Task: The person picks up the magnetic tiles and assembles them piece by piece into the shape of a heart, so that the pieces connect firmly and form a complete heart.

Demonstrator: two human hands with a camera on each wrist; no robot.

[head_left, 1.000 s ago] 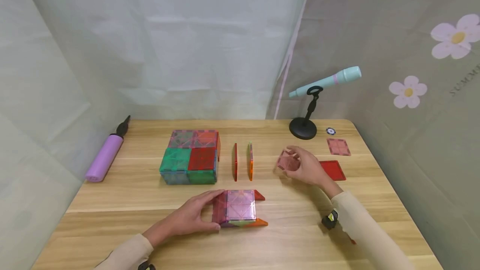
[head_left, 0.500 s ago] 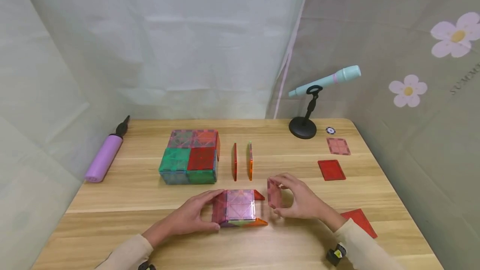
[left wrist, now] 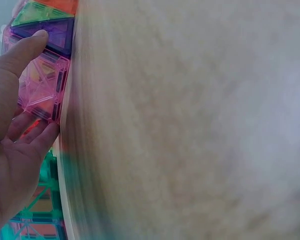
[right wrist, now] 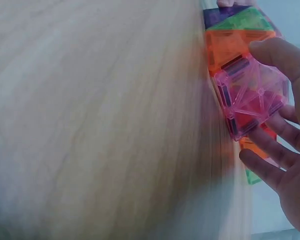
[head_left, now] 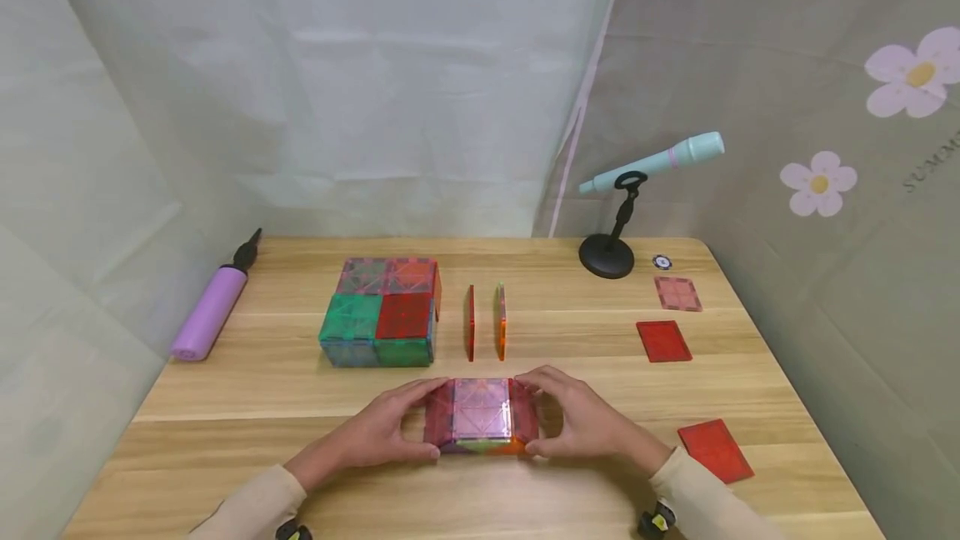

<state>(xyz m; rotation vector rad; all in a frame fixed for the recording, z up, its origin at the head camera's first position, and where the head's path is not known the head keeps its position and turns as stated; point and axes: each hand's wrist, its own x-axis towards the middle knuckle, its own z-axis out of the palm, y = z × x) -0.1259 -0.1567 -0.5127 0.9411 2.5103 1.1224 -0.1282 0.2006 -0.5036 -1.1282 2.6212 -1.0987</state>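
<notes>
A low structure of translucent magnetic tiles point(head_left: 482, 409) stands at the front middle of the table, pink on top. My left hand point(head_left: 375, 436) grips its left end, thumb at the near side and fingers at the far side. In the left wrist view a pink end tile point(left wrist: 44, 87) leans beside purple and green triangles. With my right hand point(head_left: 585, 422) I hold another pink square tile point(right wrist: 255, 97) by its edges, thumb near and fingers far. It slants against the structure's right end, touching an orange triangle point(right wrist: 225, 47).
Behind is a box of green, red and pink tiles point(head_left: 378, 315). Two tile panels stand on edge, one red point(head_left: 471, 323), one orange-ended point(head_left: 502, 323). Loose red tiles point(head_left: 663, 342) and a pink one point(head_left: 678, 293) lie right. A purple pump point(head_left: 212, 313) and microphone stand point(head_left: 606, 257) flank the back.
My right hand has brought the pink square tile from the right, tilted it and set it against the structure's right end. My left hand has stayed at the left end.
</notes>
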